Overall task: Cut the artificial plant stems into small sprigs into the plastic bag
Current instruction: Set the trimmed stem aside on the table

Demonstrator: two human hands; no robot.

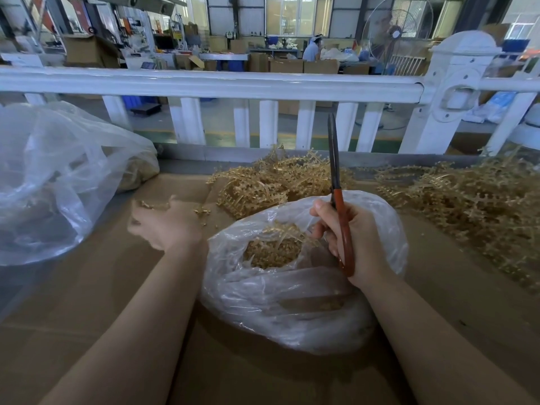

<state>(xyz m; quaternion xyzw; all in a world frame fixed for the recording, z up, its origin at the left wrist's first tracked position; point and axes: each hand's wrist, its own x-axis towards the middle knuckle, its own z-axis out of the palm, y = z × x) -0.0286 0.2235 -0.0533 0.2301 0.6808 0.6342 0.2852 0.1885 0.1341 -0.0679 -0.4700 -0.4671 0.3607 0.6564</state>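
The left hand [163, 226] is motion-blurred (its fingers can't be told apart); the large bag [58, 176] runs off the left edge.

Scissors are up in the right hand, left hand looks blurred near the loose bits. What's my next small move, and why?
Probably reach the left hand to the stem pile behind the plastic bag and bring one stem over its opening. The right hand holds the scissors blades up, with nothing between them to cut.
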